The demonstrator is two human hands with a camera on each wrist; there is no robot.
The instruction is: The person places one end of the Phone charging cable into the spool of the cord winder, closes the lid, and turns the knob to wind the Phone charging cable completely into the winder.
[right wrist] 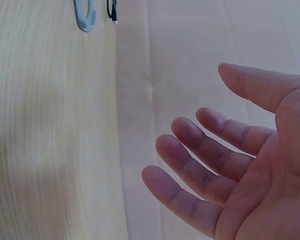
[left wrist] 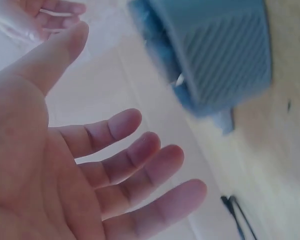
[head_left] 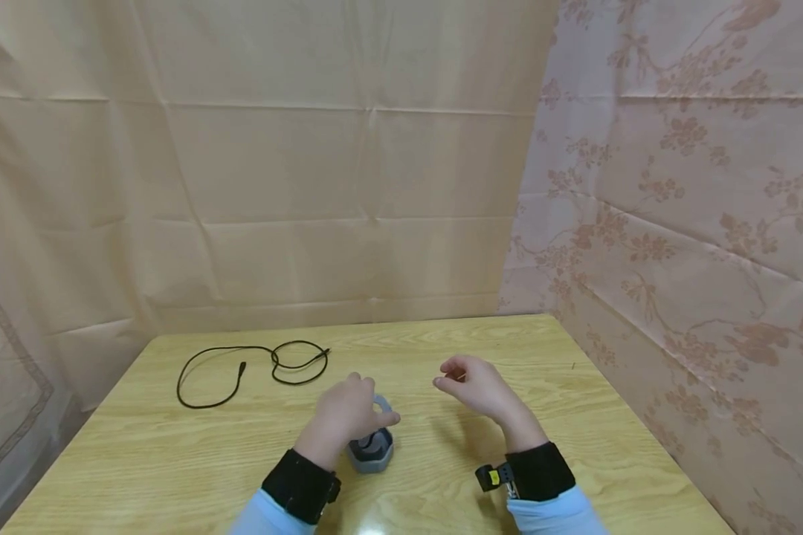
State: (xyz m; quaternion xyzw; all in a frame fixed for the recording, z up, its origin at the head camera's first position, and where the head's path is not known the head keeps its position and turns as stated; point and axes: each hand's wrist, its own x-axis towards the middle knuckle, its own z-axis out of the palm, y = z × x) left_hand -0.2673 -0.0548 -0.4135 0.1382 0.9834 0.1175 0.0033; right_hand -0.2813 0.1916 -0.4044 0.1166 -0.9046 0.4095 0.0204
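Note:
A small grey-blue case (head_left: pixel 370 466) with a dark hollow inside stands on the table, partly covered by my left hand (head_left: pixel 349 413). Diagonal ridges mark the side of this case (left wrist: pixel 230 60) in the left wrist view. Just behind it shows a light grey loop (head_left: pixel 383 403), also seen as a grey loop (right wrist: pixel 85 22) in the right wrist view. My left hand holds nothing; its thumb and fingers are spread and slightly bent above the case. Over the table to the right hovers my right hand (head_left: pixel 476 386), fingers loosely bent, palm bare.
A thin black cable (head_left: pixel 207 406) lies in loose loops on the left of the wooden table (head_left: pixel 174 461). Behind the table hangs a beige cloth (head_left: pixel 308 186), and a flowered pink cloth (head_left: pixel 682 223) runs along the right side.

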